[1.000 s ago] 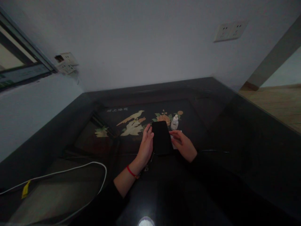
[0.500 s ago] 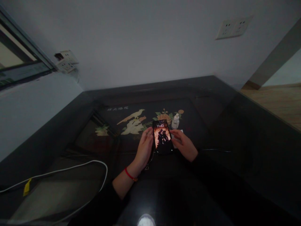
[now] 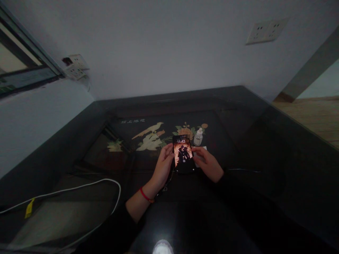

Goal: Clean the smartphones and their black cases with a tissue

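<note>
A smartphone with its screen lit, reading 11:43 over an orange and black picture, is between my two hands. My left hand grips its left edge, a red bracelet on the wrist. On the opposite edge, the fingertips of my right hand press against the phone. Partly covered by the right fingers is a small white card or paper. Just behind it stands a small clear dropper bottle with a white cap. A dark strap with a small charm hangs by my left wrist.
The glossy dark tabletop bears an inlaid bird and flowers. A white cable with a yellow tag loops across the left side. Wall sockets are at the upper right, others near the window.
The view has shifted very slightly. Both hands stay on the phone's edges, and its screen remains lit.
</note>
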### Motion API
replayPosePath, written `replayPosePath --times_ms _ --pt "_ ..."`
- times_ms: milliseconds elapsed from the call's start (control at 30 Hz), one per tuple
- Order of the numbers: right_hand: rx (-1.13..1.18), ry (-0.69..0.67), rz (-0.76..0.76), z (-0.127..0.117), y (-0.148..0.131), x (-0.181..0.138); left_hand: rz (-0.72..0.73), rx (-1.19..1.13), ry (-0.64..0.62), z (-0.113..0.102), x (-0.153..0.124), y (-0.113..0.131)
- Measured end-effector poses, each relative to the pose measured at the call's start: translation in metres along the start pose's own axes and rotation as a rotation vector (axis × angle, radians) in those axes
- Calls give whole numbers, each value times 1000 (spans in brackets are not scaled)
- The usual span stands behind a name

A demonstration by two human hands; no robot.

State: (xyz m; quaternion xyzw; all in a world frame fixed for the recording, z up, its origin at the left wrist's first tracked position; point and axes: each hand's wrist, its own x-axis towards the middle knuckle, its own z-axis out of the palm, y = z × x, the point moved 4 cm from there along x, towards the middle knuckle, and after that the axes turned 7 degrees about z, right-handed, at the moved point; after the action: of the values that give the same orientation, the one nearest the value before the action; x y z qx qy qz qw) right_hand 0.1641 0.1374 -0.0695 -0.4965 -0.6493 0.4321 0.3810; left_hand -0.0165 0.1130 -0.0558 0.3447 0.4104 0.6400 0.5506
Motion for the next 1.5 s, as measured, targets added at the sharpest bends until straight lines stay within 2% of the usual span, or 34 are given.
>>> replayPosePath --times_ms 233,567,733,900,1100,1233,1333,1400,1500 --pt "-29 26 13 1 0 0 45 154 -51 0 2 -1" --pt "-31 109 -3 -6 -11 -6 204 793 -74 -21 3 17" --pt "15 92 54 1 -6 -8 213 925 -111 -19 0 11" --pt "149 22 95 10 -7 -9 207 837 -110 -21 6 5" --pt "322 -67 72 11 -28 -15 160 512 -109 -15 5 5" --pt "388 -78 56 -1 -43 -15 146 361 -60 -6 -2 20" --pt "490 -26 104 -20 -50 -12 89 220 -61 -2 -11 33" --pt "553 -48 155 -29 -55 -9 -1 147 -118 1 -17 39" --pt "577 -165 214 -34 -60 -10 -90 187 -199 1 -25 42"
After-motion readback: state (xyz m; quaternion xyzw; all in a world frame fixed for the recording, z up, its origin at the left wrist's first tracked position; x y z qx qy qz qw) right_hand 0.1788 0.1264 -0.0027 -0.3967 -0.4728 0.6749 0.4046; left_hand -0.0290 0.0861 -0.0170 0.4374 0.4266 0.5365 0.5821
